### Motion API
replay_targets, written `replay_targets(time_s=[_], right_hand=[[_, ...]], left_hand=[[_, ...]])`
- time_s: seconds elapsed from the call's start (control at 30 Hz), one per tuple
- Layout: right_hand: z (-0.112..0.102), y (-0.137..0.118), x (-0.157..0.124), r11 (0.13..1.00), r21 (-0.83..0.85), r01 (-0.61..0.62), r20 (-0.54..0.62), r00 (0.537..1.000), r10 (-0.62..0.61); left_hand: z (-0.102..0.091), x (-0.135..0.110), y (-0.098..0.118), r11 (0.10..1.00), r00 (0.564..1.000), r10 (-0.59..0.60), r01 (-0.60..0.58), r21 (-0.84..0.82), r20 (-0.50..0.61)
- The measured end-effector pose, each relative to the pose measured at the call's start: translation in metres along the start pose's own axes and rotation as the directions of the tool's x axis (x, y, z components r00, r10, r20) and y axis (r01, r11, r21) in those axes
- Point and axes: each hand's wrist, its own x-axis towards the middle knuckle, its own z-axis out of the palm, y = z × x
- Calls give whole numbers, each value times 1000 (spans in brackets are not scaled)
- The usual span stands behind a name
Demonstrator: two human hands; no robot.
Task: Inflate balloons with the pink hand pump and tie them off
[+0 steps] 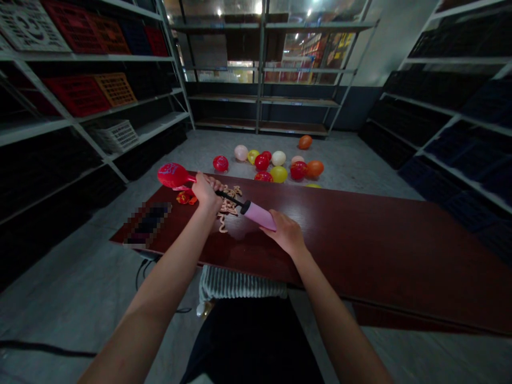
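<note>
My left hand (207, 191) grips the black nozzle end of a hand pump together with the neck of a partly inflated red balloon (173, 175), which points left over the table's far edge. My right hand (283, 232) holds the pink barrel of the pump (259, 214) above the dark red table (360, 234). Under the pump lies a loose pile of pale uninflated balloons (229, 205). A small red and orange limp balloon (184, 198) rests just left of my left hand.
Several inflated balloons (276, 164) in red, yellow, white and orange lie on the grey floor beyond the table. A blurred dark flat object (149, 224) sits on the table's left end. Metal shelving with crates (80, 93) lines both sides and the back.
</note>
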Motion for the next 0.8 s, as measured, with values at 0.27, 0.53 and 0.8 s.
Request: replay_targets(time_s=[0.27,0.53,0.8], right_hand=[[1,4,-2,1000,27,-11,-48,999,12],[0,13,-1,991,56,-121,-119,985,127],[5,18,1,968,88,-235,-160,956,246]], left_hand=[[8,5,16,998,998,57,-57,-4,15],[39,-17,-21,995,989,93,-98,33,113],[52,-43,-83,996,981,-13,-4,89,193]])
